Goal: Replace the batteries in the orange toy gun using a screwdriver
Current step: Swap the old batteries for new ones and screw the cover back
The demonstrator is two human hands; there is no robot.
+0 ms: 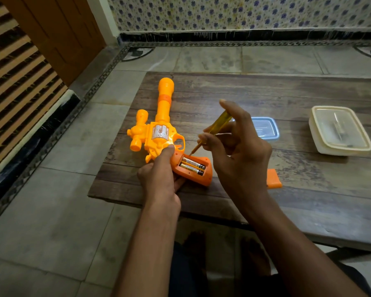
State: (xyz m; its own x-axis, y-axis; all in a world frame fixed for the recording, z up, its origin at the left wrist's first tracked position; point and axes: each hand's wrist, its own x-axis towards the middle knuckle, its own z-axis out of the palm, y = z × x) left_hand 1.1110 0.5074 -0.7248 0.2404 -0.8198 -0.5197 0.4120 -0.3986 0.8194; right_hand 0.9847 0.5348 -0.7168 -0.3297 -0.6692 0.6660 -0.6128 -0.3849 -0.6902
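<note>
Fingers of the right hand pinch a yellow-handled screwdriver, tip at the open grip compartment just below; left hand steadies the orange plastic toy gun on the counter. Risk: prying may flick the batteries away.

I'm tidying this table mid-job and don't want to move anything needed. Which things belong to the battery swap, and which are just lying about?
In use:
toy gun, held by the left hand
screwdriver in the right hand
batteries in the open grip
orange cover lying on the table

Untouched, use unclear:
blue-lidded box
cream box, contents unclear
</note>
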